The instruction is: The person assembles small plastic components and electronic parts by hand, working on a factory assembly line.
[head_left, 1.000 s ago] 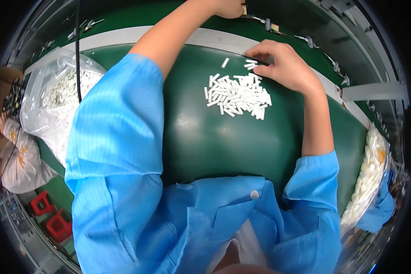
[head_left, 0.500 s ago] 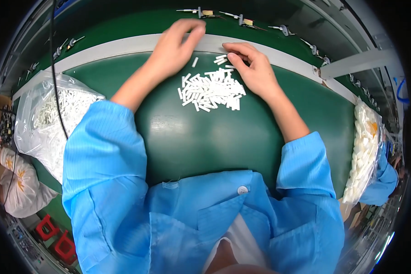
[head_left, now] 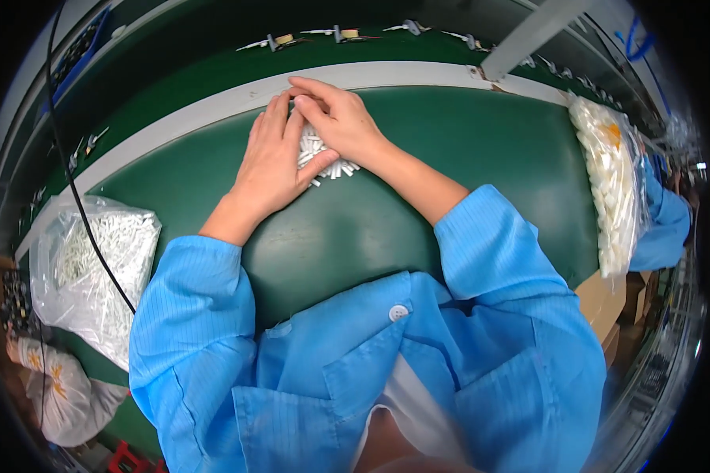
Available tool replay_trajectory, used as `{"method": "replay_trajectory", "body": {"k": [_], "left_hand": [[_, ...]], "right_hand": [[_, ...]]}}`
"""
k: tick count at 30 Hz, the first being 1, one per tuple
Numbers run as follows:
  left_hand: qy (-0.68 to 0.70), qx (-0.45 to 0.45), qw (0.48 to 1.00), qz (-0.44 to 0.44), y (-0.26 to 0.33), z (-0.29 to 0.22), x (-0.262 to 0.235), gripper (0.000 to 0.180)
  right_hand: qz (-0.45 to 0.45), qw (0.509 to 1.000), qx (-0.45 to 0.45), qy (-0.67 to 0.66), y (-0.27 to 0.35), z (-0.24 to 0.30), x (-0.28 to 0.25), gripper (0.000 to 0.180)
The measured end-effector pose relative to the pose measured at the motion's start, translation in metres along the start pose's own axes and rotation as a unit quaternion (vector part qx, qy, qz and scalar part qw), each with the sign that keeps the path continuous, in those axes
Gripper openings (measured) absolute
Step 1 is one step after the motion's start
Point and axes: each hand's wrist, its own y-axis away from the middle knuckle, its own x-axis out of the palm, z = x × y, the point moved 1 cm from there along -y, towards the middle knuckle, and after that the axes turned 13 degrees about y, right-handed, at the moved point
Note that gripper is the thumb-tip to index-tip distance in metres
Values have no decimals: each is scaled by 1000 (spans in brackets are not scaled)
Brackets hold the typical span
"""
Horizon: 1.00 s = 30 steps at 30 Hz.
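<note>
A pile of short white tubes (head_left: 314, 150) lies on the green tabletop (head_left: 331, 244), partly covered by my two hands. My left hand (head_left: 268, 158) rests along the pile's left side, fingers stretched out and thumb apart, reaching to the near edge. From the right, my right hand (head_left: 343, 122) curves over the far and right sides of the pile, fingers loosely bent and thumb apart. The fingertips of both hands meet or overlap at the far end. Neither hand visibly grips a tube, though the palms' undersides are hidden.
A clear bag of white tubes (head_left: 110, 268) lies at left, crossed by a black cable (head_left: 95, 236). Another bag of cream-white pieces (head_left: 603, 181) lies at right. Beyond a white rail (head_left: 213, 110), small wired parts (head_left: 339, 34) sit on a green surface. A metal post (head_left: 528, 39) stands far right.
Both hands have come together around the pile, the right one moving left over it. The spread tubes are now gathered closer. The whole view has shifted and turned somewhat.
</note>
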Motion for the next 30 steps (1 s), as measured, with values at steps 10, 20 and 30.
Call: {"method": "replay_trajectory", "body": {"k": [10, 20, 30], "left_hand": [[175, -79, 980, -44, 5, 15, -2, 54], [153, -77, 985, -30, 0, 6, -2, 52], [190, -110, 975, -43, 1, 4, -6, 51]], "right_hand": [[-15, 966, -151, 209, 0, -17, -7, 28], [52, 962, -154, 218, 7, -6, -10, 21], [81, 939, -191, 274, 5, 1, -12, 23]]}}
